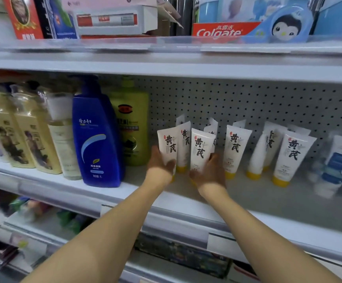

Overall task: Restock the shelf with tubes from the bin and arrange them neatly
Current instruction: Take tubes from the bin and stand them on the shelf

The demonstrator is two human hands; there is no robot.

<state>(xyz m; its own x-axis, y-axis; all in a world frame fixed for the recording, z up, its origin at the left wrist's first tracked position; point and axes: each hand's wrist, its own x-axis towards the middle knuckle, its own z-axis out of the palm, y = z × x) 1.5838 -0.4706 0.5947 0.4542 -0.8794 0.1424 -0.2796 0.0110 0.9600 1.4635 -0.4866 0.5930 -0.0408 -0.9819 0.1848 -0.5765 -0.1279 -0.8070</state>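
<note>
Two white plastic tubes with black brush lettering and yellow caps stand cap-down on the grey metal shelf (247, 201), just right of the tall blue shampoo bottle (97, 137). The left hand (160, 162) grips the nearer tube (167, 144); the right hand (211, 172) grips the next tube (201, 148). More matching tubes (235, 146) stand farther right of that bottle, along the perforated back panel (268, 103).
</note>
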